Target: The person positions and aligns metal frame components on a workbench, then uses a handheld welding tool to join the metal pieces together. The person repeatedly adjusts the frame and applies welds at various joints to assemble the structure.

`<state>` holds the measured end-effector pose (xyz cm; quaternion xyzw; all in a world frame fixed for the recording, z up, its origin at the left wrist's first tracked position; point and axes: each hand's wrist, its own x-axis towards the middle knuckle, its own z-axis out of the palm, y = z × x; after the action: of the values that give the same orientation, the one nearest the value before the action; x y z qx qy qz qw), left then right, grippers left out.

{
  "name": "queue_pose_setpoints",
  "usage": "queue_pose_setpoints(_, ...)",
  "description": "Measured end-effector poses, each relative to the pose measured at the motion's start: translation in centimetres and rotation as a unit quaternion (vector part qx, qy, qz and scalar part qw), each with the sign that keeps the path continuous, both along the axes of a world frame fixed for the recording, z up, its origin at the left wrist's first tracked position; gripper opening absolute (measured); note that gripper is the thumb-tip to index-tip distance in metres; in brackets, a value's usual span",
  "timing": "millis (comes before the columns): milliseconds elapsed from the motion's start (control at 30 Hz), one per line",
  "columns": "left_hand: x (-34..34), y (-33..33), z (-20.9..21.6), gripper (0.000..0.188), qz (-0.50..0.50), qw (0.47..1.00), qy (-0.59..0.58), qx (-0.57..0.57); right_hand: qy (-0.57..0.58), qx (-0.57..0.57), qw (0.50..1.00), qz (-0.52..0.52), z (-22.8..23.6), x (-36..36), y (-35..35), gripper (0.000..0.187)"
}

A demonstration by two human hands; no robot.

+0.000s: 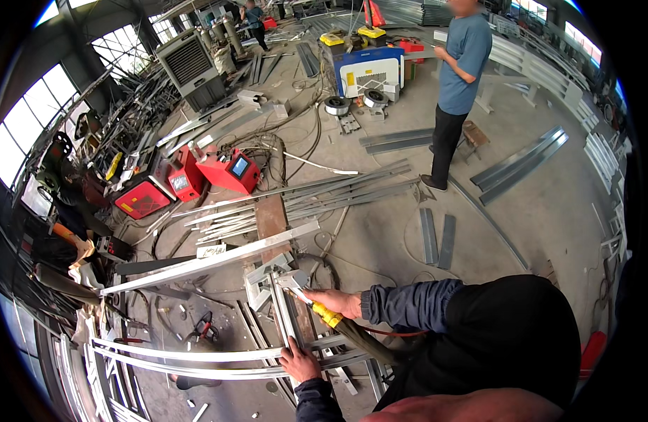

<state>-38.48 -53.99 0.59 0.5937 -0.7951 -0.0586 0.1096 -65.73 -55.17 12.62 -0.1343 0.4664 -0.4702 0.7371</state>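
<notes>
My right hand (341,302) is closed around a handheld welding torch (327,314) with a yellow collar. A thick sleeved cable (366,341) runs from the torch back toward my body. Its pale head meets the far end of a narrow silver metal bar (283,313), beside a bracket-like metal piece (261,285). My left hand (299,362) holds the near part of that bar, fingers bent over it, where it crosses two long pale rails (190,355). The exact contact at the torch tip is too small to make out.
A long white beam (211,259) lies beyond the bracket, near a heap of thin metal strips (317,193). Red machines (229,169) stand at the left with hoses around them. A person (461,77) in a blue shirt stands at the far right, near a blue-and-white machine (370,72).
</notes>
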Motion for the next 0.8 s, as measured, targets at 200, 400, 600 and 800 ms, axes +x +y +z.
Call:
queue_pose_setpoints(200,-0.2,0.3,0.2,0.068,-0.006,1.000,0.004,0.014,0.029,-0.004,1.000,0.011,-0.5,-0.2,-0.2,0.063)
queue_pose_setpoints(400,0.0,0.3,0.1,0.064,-0.012,1.000,0.015,-0.003,0.018,-0.013,1.000,0.010,1.2,0.0,0.1,0.051)
queue_pose_setpoints(600,-0.1,0.4,0.7,0.063,-0.011,1.000,0.016,-0.005,0.033,-0.028,0.999,0.015,1.1,-0.2,0.1,0.055)
queue_pose_setpoints(800,0.0,0.3,-0.1,0.064,-0.007,1.000,0.003,-0.005,0.027,-0.011,0.999,0.028,-0.4,-0.3,-0.4,0.054)
